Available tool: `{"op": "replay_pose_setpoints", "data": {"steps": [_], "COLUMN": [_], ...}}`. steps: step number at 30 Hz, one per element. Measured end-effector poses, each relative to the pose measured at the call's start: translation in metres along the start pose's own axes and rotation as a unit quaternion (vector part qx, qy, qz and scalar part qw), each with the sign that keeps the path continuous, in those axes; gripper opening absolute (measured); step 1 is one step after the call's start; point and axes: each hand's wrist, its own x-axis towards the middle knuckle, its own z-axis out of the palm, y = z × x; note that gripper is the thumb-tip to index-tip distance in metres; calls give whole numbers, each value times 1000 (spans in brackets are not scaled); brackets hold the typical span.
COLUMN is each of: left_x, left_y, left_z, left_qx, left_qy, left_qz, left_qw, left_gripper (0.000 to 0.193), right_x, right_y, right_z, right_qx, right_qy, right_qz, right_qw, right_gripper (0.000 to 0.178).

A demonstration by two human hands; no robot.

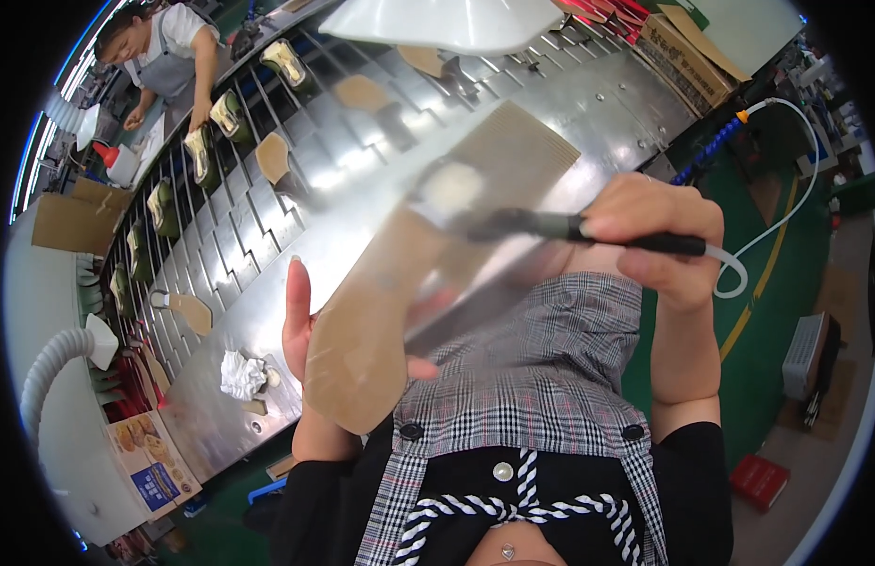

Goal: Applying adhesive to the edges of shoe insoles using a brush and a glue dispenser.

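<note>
Holding tan sole (357, 363) in loosely spread left hand (299, 316), hosed tool (541, 224) in curled right hand (659, 231).
Looks light, bendy; best held by edges.

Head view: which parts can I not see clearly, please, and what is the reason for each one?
Head view: pale tip of the black-handled tool with a white hose, in the right hand; motion blur hides its exact shape.
Head view: most of the left hand; hidden behind the tan, sole-shaped piece.
Head view: upper part of the smooth white curved object; cut off by the top edge.
</note>
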Motion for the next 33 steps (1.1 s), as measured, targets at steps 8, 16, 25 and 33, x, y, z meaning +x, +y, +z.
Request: {"op": "replay_pose_setpoints", "data": {"steps": [8,16,25,33], "left_x": [-31,15,13,11], "left_y": [32,-2,1,6], "left_z": [-31,-55,-47,-28], "left_qx": [532,892,871,861], "left_qy": [83,83,142,122], "left_qz": [88,177,217,209], "left_qw": [838,408,417,448], "left_gripper": [55,52,52,36], "right_x": [-5,-11,-14,-5], "right_y": [2,-3,-21,-20], "right_z": [29,84,82,68], "right_qx": [-73,-247,-128,-86], "right_qy": [-48,-21,-116,-146], "right_qz": [46,-73,10,2], "right_qw": [995,966,985,985], "right_gripper": [28,34,33,31]}}
